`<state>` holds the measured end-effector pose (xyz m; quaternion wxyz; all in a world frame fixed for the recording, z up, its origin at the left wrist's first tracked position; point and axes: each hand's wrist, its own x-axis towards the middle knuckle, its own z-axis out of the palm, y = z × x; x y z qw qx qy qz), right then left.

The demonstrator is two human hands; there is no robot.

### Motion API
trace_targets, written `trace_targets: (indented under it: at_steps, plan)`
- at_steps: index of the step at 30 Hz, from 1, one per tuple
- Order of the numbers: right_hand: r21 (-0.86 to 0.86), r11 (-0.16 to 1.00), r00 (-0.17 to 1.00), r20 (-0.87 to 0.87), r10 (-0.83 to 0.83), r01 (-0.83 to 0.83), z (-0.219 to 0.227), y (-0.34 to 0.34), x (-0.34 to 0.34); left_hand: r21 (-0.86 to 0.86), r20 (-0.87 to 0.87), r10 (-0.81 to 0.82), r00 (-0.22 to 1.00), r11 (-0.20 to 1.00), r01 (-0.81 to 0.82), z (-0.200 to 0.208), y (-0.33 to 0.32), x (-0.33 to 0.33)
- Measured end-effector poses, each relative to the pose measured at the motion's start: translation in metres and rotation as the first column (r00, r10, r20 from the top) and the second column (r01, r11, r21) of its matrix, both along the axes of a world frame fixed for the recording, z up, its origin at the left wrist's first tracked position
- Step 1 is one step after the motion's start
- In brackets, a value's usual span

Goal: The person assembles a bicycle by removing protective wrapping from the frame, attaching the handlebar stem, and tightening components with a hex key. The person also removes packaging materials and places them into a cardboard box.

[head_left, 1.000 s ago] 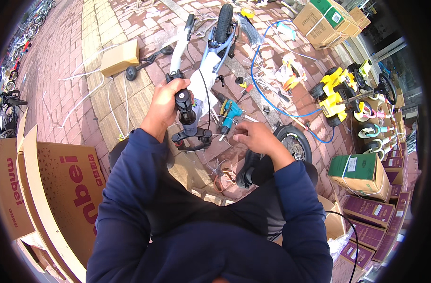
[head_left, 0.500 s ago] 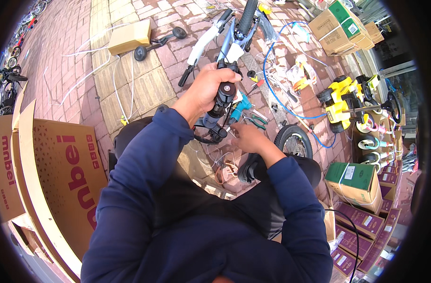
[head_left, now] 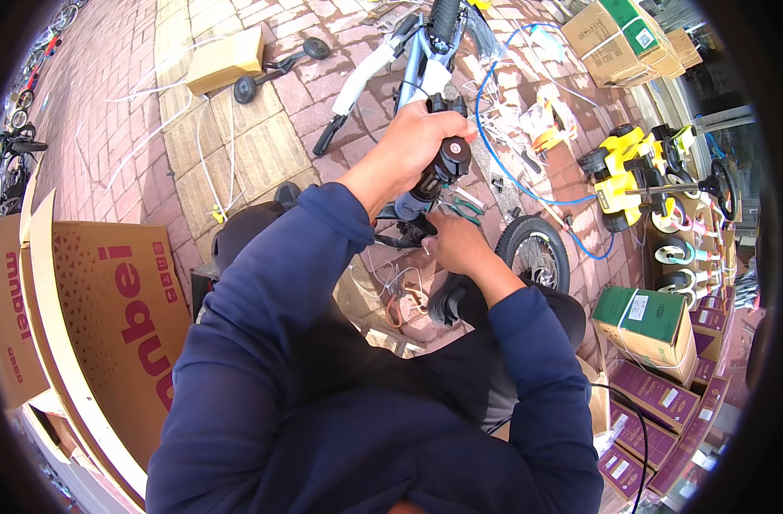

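A light-blue bicycle frame [head_left: 413, 77] stands in front of me, with its tyre [head_left: 445, 19] at the top of the view. My left hand [head_left: 409, 150] is closed round the black stem, whose round cap [head_left: 454, 151] shows beside the thumb. Below it, my right hand [head_left: 458, 244] has its fingers bent against a black part [head_left: 415, 228] at the lower end of the front assembly. Its fingertips are partly hidden, so I cannot tell whether they grip it. Pliers with green handles [head_left: 469, 208] lie just beyond the right hand.
A loose wheel [head_left: 535, 253] lies by my right knee. A blue hose [head_left: 494, 163] curves over the brick paving. Large cartons [head_left: 109, 300] stand at left, boxes [head_left: 644, 330] at right. A yellow ride-on toy [head_left: 623, 176], small carton [head_left: 226, 60] and stabiliser wheels [head_left: 280, 68] lie farther out.
My left hand has swung the stem to the right, tilting the front assembly. The right hand has shifted slightly right and up. The teal tool seen earlier is now hidden.
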<state>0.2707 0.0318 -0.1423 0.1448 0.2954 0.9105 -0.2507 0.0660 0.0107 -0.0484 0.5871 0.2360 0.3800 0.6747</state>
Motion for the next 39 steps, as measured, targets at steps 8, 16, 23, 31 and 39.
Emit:
trace_targets:
  at_steps: [8, 16, 23, 31, 39]
  plan:
    - [0.079, 0.976, 0.960, 0.177, -0.216, 0.205, -0.027, -0.009, 0.028, -0.117, -0.224, -0.055, 0.973, 0.993, 0.029, 0.014, -0.013, -0.006]
    - [-0.094, 0.985, 0.949, 0.270, 0.165, -0.144, -0.187, -0.061, 0.067, -0.109, -0.553, 0.140, 0.821, 0.965, -0.238, 0.006, -0.016, -0.021]
    - [0.051, 0.918, 0.911, -0.116, 0.397, -0.394, -0.280, -0.103, 0.047, -0.096, -0.481, 0.234, 0.845, 0.944, -0.316, 0.022, -0.026, -0.032]
    - [0.128, 0.928, 0.935, -0.013, 0.354, -0.349, -0.331, -0.088, 0.063, -0.095, -0.369, 0.316, 0.874, 0.923, -0.373, 0.034, -0.017, -0.034]
    - [-0.338, 0.875, 0.867, 0.239, 0.437, -0.348, -0.285, 0.007, 0.088, -0.092, -0.399, 0.311, 0.863, 0.922, -0.375, 0.032, -0.022, -0.034]
